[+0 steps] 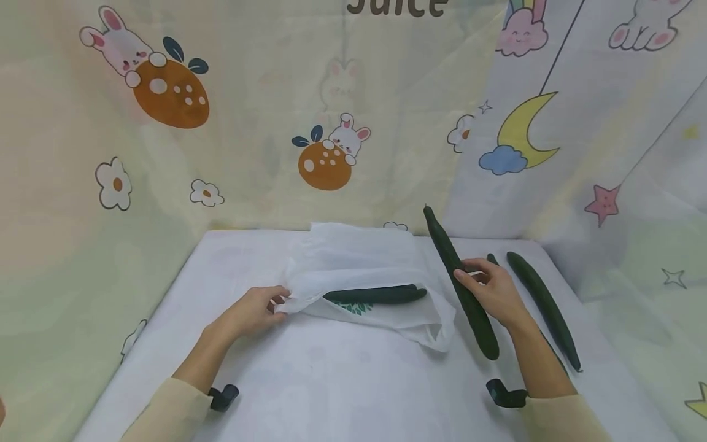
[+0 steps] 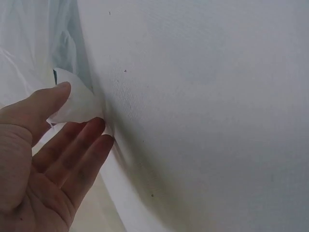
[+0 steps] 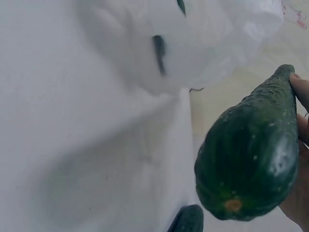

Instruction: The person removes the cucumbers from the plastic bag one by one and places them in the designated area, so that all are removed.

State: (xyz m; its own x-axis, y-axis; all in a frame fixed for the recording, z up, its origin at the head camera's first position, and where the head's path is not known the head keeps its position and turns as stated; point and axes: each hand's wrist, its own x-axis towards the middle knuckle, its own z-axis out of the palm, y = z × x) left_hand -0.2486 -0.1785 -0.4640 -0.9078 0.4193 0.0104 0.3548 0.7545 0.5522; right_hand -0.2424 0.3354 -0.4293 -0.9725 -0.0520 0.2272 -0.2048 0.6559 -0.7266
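A white plastic bag [image 1: 370, 252] lies on the table with its mouth toward me, and dark green cucumbers [image 1: 375, 295] show inside it. My left hand [image 1: 259, 310] pinches the bag's left corner between thumb and fingers; the left wrist view shows the white plastic [image 2: 77, 101] under the thumb. In my right hand [image 1: 494, 291] a long cucumber [image 1: 464, 285] is gripped around its middle, tilted, just right of the bag. Its blunt end [image 3: 248, 169] looms large in the right wrist view, raised above its shadow.
Right of my right hand another cucumber [image 1: 544, 307] lies on the white table [image 1: 353, 393]. One more cucumber [image 1: 493, 259] is mostly hidden behind the right hand and forearm. A printed cloth [image 1: 248, 153] with cartoon rabbits hangs behind the table.
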